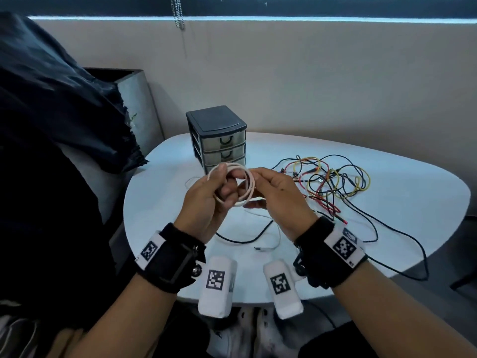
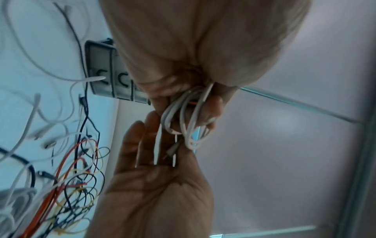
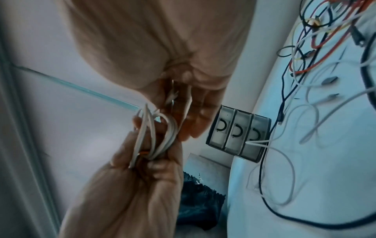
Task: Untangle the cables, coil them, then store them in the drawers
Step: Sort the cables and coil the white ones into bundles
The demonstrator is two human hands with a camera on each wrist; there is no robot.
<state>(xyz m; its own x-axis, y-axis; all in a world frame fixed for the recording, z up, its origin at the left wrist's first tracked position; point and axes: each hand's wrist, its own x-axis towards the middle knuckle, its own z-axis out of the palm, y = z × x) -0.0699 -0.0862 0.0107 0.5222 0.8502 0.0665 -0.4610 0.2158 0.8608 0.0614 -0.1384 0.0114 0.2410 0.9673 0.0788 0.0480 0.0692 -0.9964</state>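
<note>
Left hand (image 1: 206, 200) grips the white cable coil (image 1: 246, 188) above the table (image 1: 402, 202), fingers curled through the loops. Right hand (image 1: 277, 197) is up against the coil's right side, fingers closed on a strand of it.

Head view gives the layout: coil held in the air in front of the drawer unit (image 1: 218, 136), all three drawers closed. A tangle of red, yellow and black wires (image 1: 333, 182) lies on the table to the right, well apart from the hands. A black cable (image 1: 402, 229) runs from the tangle over the table's near edge. A loose white cable (image 1: 277, 237) lies below the hands, with its plug on the tabletop.

Left wrist view adds what the head view hides — several white turns bunched between thumb and fingers, and a small connector end hanging from the coil against the right hand's palm. Blurred, so the plug type is unclear.

Right wrist view shows the far side: left-hand fingers clamped round the bundle, the right fingers pinching a white strand just beside it. It also shows a white cable end lying against the front of the drawer nearest the table — not clear from the head camera.
</note>
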